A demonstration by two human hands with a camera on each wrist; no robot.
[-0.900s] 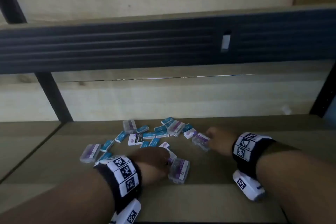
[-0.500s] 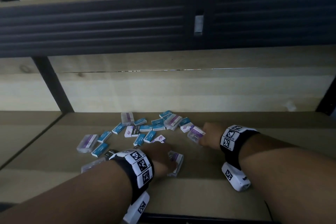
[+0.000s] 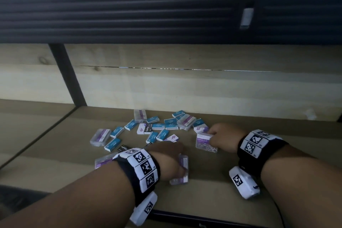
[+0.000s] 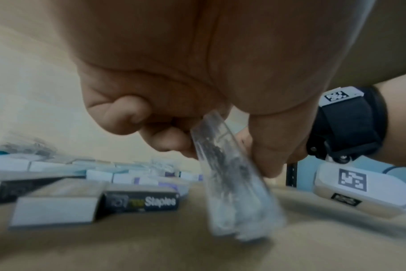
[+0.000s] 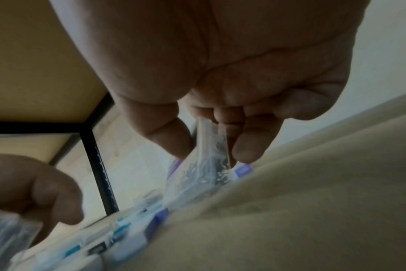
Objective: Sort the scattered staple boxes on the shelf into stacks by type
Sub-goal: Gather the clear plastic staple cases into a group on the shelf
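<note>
Several small blue staple boxes (image 3: 162,126), purple-and-white boxes (image 3: 173,138) and clear plastic paper-clip boxes (image 3: 100,136) lie scattered mid-shelf. My left hand (image 3: 174,161) grips a clear paper-clip box (image 3: 182,172) near the shelf front, tilted on one end (image 4: 232,192). My right hand (image 3: 220,137) pinches another clear box labelled PAPER CLIP (image 3: 205,142) between thumb and fingers (image 5: 209,155). A black staples box (image 4: 140,201) sits just left of my left hand.
The brown shelf board (image 3: 277,200) has bare surface to the right and along the front edge. A black upright post (image 3: 66,74) stands at the back left. A dark shelf beam (image 3: 129,16) hangs overhead. A pale wooden back wall (image 3: 185,90) closes the rear.
My right hand has pulled the PAPER CLIP box out of the pile toward the front. My left hand has tipped its clear box up on end.
</note>
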